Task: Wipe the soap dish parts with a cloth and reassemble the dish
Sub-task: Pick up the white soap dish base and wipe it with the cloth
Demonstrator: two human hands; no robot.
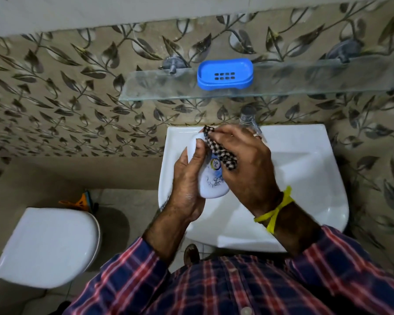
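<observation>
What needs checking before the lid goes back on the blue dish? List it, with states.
1. White lid gripped by left hand: ok.
2. Checked cloth held in right hand, against the lid: ok.
3. Lid wiped clean all over: cannot tell.
4. Blue dish base upright on the glass shelf: ok.
5. Base holds nothing: ok.

A home bathroom: white washbasin (pixel 305 178) with tap (pixel 248 117), toilet (pixel 48 246), glass shelf (pixel 159 87), leaf-patterned wall tiles (pixel 55 98)
</observation>
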